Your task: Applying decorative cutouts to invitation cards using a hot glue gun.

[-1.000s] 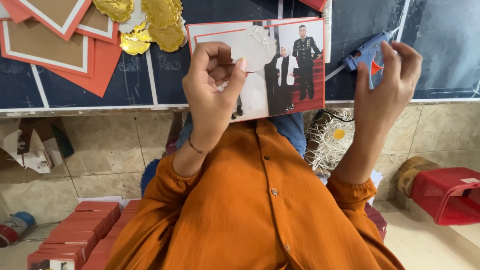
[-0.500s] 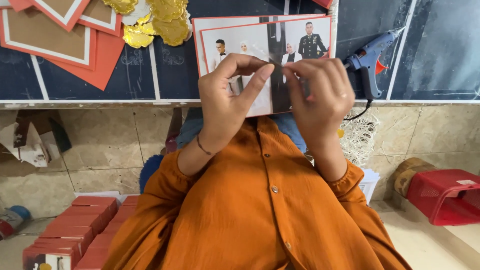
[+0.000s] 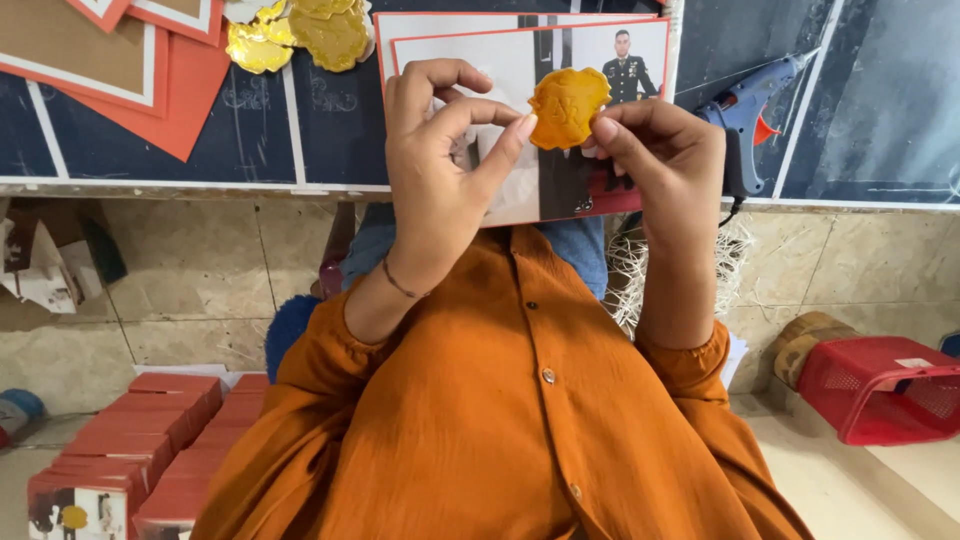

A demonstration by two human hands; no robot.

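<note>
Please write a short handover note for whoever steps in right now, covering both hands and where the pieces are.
Left hand: fingers curled over the photo card, thumb tip touching the gold seal.
Right hand: pinching the gold seal by its edge, held above the photo card.
Glue gun: lying on the dark work surface, just right of the card, in nobody's grip.
More gold seals lie at the top left, beside orange-framed cards.
Done: seal picked up and brought over the card.
Left: seal not yet fixed down; whether it carries glue cannot be seen.
</note>
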